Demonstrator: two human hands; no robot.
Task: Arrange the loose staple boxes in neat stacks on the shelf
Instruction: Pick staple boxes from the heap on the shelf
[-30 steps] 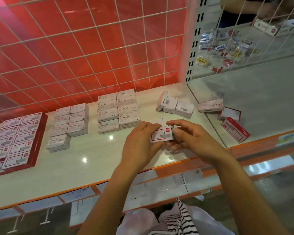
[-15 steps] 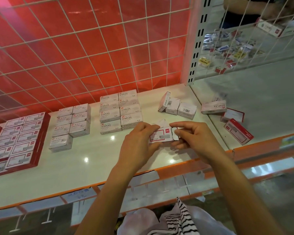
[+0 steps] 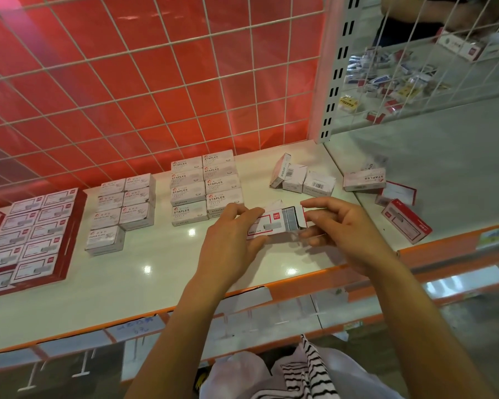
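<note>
I hold a white and red staple box (image 3: 267, 224) above the front of the white shelf (image 3: 162, 269). My left hand (image 3: 232, 243) grips its sleeve. My right hand (image 3: 340, 228) pinches the inner tray (image 3: 301, 218), which is slid partly out and shows a grey row of staples (image 3: 290, 221). Behind my hands stands a neat block of stacked staple boxes (image 3: 205, 187). Three loose boxes (image 3: 303, 178) lie tumbled at the back right. Further loose boxes (image 3: 365, 180) lie on the neighbouring shelf.
Stacked paper clip boxes (image 3: 121, 208) stand left of the staple block. A red display tray (image 3: 29, 234) of boxes fills the far left. A red wire-grid panel (image 3: 144, 82) backs the shelf. A person (image 3: 421, 15) stands beyond the right mesh, behind scattered boxes.
The inner tray has been slid out to the right from the sleeve, exposing the staples. My right hand moved right with it; my left hand kept its hold.
</note>
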